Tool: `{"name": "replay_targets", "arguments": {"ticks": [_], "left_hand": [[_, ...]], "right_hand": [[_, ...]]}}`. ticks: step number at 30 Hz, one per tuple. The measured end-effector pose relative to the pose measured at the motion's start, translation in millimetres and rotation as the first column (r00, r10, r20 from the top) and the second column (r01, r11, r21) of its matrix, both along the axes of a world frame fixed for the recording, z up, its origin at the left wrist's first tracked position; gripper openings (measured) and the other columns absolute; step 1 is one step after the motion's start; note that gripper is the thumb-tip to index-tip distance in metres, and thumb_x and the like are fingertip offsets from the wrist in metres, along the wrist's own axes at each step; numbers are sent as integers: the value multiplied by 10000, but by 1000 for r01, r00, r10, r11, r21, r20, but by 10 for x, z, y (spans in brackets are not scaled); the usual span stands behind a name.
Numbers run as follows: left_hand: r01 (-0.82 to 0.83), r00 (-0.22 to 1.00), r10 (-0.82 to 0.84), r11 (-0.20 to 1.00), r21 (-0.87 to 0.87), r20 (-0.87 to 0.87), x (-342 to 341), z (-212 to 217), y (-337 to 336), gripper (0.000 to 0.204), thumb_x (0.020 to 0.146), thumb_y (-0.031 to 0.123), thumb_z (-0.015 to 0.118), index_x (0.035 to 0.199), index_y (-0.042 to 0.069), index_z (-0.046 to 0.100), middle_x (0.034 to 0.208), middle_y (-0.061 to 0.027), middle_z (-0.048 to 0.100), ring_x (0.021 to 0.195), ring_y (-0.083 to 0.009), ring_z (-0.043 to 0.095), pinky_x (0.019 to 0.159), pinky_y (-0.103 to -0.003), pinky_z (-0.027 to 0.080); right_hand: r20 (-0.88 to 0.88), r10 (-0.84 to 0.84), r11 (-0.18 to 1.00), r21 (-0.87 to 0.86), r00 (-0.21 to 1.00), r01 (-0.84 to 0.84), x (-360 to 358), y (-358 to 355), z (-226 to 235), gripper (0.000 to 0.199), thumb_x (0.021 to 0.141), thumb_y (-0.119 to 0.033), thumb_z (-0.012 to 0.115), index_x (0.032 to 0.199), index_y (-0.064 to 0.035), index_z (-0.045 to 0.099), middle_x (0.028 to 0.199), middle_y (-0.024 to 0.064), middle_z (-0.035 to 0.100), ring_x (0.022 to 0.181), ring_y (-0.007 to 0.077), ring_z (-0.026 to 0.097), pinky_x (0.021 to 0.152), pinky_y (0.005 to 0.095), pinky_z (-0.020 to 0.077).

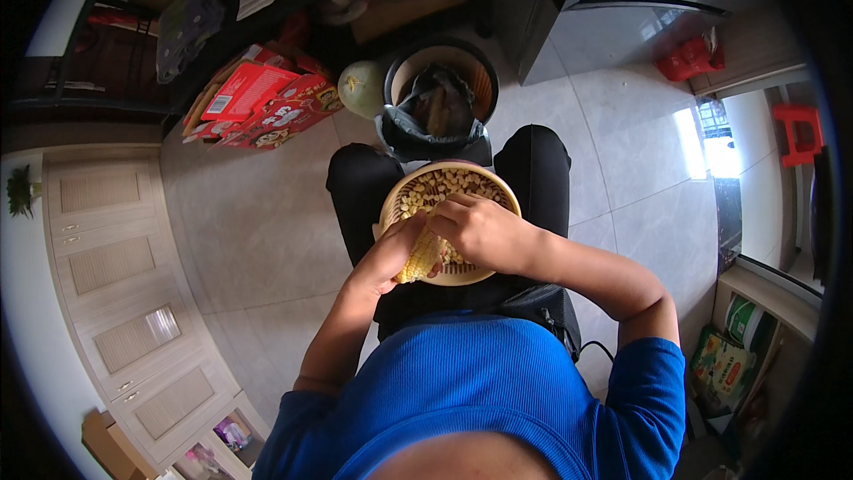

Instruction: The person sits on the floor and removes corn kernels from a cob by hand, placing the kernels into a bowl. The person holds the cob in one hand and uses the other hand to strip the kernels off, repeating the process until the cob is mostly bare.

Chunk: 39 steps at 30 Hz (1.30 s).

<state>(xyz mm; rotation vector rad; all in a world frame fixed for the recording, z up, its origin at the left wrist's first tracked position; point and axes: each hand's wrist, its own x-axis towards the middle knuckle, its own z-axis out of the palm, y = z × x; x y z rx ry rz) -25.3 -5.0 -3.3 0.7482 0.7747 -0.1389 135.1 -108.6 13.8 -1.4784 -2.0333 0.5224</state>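
On my lap, between my knees, rests a round cream basket (pixel 388 213) with a slotted bottom. Loose corn kernels (pixel 458 181) lie across it, thickest toward the far side. Over its near left part I hold a yellow corn cob (pixel 414 267), tilted, its lower end near the basket's rim. My left hand (pixel 396 249) is wrapped round the cob from the left. My right hand (pixel 480 229) is closed at the cob's upper end, fingers curled against the kernels. Its fingertips are partly hidden behind the knuckles.
Just beyond the basket stands a bin (pixel 487 80) lined with a dark bag (pixel 400 135), husk-like scraps inside. A pale green round melon or gourd (pixel 362 89) and a red cardboard box (pixel 267 107) sit to its left. Cabinets (pixel 115 258) line the left; a red stool (pixel 797 135) stands far right.
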Motion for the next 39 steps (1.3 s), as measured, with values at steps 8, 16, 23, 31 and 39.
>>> {"name": "replay_targets", "arguments": {"ticks": [8,16,23,31,39], "left_hand": [[-14,982,107,865,-502,156,-153,24,78,427,955,398,326,1105,22,466,832,-131,540,584,-182,512,487,-272,412],[42,952,198,669,-742,232,-211,20,135,438,951,398,327,1211,60,426,905,-141,502,620,-172,484,498,-242,396],[-46,967,191,784,-620,170,-216,68,81,417,949,402,336,1147,65,482,894,-149,552,635,-202,515,510,-275,408],[-75,978,157,883,-464,141,-201,93,10,411,950,408,332,1109,64,492,874,-138,549,606,-194,509,508,-270,404],[-19,957,216,714,-700,194,-263,94,59,432,943,411,348,1170,58,447,861,-129,518,590,-172,477,509,-259,393]], "right_hand": [[-879,-466,882,-470,102,-21,203,-117,23,93,903,-40,498,972,7,537,921,66,594,692,66,468,632,191,415],[-811,-559,828,-556,173,70,-27,-169,-19,103,872,-57,559,950,3,526,846,3,547,806,57,527,724,206,443],[-594,-582,813,-421,555,401,-186,-113,35,166,805,-96,649,875,16,549,689,69,593,610,97,578,565,234,476],[-536,-587,808,-338,607,483,-220,-103,88,144,766,-63,639,841,22,551,724,140,613,650,249,633,593,307,505],[-691,-508,861,-404,514,309,-145,-168,0,114,833,-46,592,916,8,536,753,18,579,666,57,549,599,206,461]]}}
